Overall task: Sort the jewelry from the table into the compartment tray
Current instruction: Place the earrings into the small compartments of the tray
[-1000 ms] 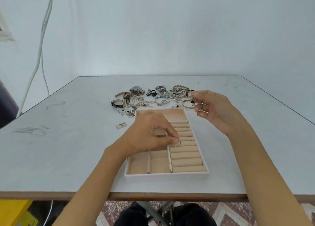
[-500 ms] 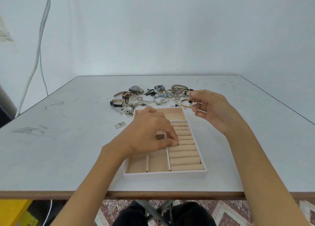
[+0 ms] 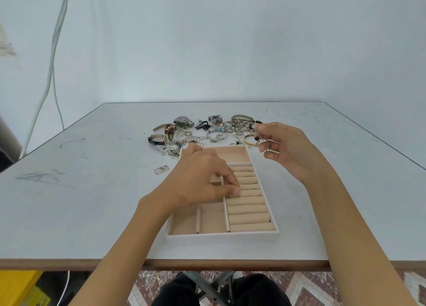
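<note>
Left of the compartment tray (image 3: 221,237), a small flat tag (image 3: 161,169) lay alone on the bench (image 3: 92,202). Beyond the tray's far left corner sat two watches (image 3: 164,132), the near edge of a jewelry pile (image 3: 207,130) spread along the bench just behind the tray's far rim. The left hand (image 3: 202,179) hovered low over the tray's middle, its fingers curled and its thumb and fingertips pinching a thin ring (image 3: 234,196) down at the left end of the padded ring rolls (image 3: 249,211), which filled the tray's right column. A few more rings sat in the rolls farther back. A gold bangle (image 3: 250,139) lay just past the tray's far right corner. Above that corner the right hand (image 3: 288,149) was raised, its thumb and curled fingers gripping small silver pieces (image 3: 265,144), too fine to tell apart.
</note>
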`<state>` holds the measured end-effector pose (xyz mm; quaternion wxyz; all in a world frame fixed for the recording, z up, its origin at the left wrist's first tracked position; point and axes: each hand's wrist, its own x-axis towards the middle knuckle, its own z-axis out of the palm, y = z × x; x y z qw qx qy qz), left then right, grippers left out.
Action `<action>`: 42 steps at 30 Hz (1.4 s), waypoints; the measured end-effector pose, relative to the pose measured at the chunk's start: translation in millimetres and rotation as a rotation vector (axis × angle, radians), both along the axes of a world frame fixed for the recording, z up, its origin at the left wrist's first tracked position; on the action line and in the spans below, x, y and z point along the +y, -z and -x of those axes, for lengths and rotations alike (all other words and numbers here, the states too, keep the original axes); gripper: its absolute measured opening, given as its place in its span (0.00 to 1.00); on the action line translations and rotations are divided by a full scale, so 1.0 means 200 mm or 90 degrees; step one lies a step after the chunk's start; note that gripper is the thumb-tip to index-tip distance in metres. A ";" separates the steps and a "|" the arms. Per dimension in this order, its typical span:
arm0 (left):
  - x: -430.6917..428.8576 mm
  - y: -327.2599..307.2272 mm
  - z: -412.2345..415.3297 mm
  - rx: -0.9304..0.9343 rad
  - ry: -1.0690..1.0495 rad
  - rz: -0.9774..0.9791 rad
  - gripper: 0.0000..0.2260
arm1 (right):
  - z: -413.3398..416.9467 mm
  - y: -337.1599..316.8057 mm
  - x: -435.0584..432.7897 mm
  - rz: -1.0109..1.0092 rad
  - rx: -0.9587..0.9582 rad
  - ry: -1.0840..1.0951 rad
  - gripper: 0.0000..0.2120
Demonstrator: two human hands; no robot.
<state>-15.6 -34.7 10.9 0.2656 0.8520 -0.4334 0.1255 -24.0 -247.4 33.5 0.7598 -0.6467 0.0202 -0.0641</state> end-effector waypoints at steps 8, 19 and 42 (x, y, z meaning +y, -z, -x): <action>0.00 0.00 0.01 -0.029 -0.012 -0.017 0.10 | 0.00 0.00 0.00 0.006 0.003 0.005 0.08; 0.46 0.09 -0.06 -0.020 -0.349 0.042 0.23 | 0.00 0.01 0.02 0.076 -0.020 -0.012 0.06; 0.49 0.22 -0.02 0.162 -0.370 -0.214 0.26 | -0.05 -0.01 0.34 0.502 -0.092 -0.131 0.03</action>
